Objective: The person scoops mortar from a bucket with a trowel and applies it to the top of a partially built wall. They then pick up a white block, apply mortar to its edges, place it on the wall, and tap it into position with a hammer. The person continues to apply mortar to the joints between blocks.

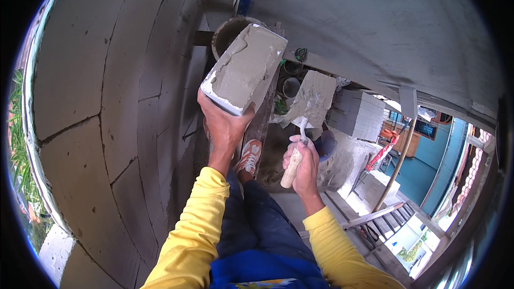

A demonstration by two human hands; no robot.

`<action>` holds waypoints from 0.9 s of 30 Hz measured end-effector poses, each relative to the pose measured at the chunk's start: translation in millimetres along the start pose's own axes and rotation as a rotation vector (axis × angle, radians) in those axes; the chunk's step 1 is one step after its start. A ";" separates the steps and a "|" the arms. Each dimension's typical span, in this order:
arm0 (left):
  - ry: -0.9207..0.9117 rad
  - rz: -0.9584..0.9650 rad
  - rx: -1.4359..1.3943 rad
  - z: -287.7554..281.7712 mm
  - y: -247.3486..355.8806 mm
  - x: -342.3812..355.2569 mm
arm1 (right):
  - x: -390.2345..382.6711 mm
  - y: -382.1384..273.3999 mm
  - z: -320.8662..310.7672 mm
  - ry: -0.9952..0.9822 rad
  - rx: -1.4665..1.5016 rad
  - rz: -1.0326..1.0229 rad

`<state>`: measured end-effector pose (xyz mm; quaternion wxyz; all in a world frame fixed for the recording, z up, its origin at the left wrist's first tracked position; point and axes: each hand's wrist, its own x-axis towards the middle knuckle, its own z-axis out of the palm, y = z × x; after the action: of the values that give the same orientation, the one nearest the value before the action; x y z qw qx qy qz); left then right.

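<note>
While aloft: mortar-smeared block [243, 69], mortar bucket [227, 32]

Soft daylight, strong fisheye bend, sharp in the middle.

The light is daylight and it comes from the open side at the lower right, where the ground [415, 235] is very bright and almost washed out. The block wall [91, 118] on the left is lit evenly, without hard shadows. The grey ceiling slab [375, 21] is a little darker, and the space under the scaffold in the centre is in deep shade. The mortared block [243, 67] and the yellow sleeves [187, 235] look clear and in focus. Straight joints curve strongly toward the rim, which has a thin blue fringe and black corners.
</note>
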<state>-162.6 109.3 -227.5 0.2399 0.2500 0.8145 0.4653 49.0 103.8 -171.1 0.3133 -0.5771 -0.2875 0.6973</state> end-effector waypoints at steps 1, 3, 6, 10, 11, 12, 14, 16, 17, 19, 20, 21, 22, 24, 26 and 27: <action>-0.017 -0.002 -0.002 1.2 2.3 2.4 | 11.3 -3.9 11.3 -0.056 0.214 0.104; -0.041 -0.008 -0.010 3.5 8.6 8.0 | 30.1 1.1 27.7 -0.092 0.321 0.187; -0.066 0.069 0.034 6.5 11.1 15.2 | 46.4 5.9 46.3 -0.199 0.387 0.249; -0.067 0.173 0.073 10.0 2.6 21.0 | 25.1 -1.9 61.8 -0.241 0.330 0.215; -0.067 0.186 0.059 11.2 2.9 20.3 | 15.3 -5.5 61.6 -0.266 0.274 0.207; -0.068 0.200 0.045 13.2 3.5 20.0 | 5.9 -9.5 61.0 -0.291 0.218 0.198; -0.073 0.176 0.038 16.2 4.8 18.5 | -12.0 -26.0 60.0 -0.347 0.085 0.179; -0.100 0.172 0.025 15.8 11.4 14.7 | -14.3 -39.5 50.8 -0.328 -0.087 -0.043; -0.101 0.172 0.031 18.1 17.6 11.5 | -11.9 -44.3 44.5 -0.314 -0.169 -0.157; -0.055 0.167 0.056 24.0 14.5 7.6 | 0.5 -54.8 36.7 -0.099 -0.831 -0.568; -0.050 0.189 0.060 25.7 14.7 5.5 | 6.9 -67.4 39.8 -0.071 -0.987 -0.752; -0.046 0.210 0.065 27.1 14.9 2.9 | 17.3 -64.2 37.0 -0.031 -1.040 -0.872; -0.013 0.210 0.049 30.5 15.7 0.9 | 20.0 -68.4 41.8 -0.016 -1.130 -0.853; 0.043 0.208 0.016 39.3 21.0 -5.9 | 21.4 -66.9 51.1 0.005 -1.219 -0.887; 0.039 0.265 -0.008 44.3 21.2 -9.8 | 19.5 -52.9 55.1 0.028 -1.276 -0.887; 0.037 0.294 -0.020 46.8 20.7 -11.2 | 15.3 -46.3 57.7 0.045 -1.293 -0.859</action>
<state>-121.1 141.3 -228.7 0.1564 0.3558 0.7687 0.5080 -5.1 142.8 -135.6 0.1628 -0.4971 -0.8294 0.1963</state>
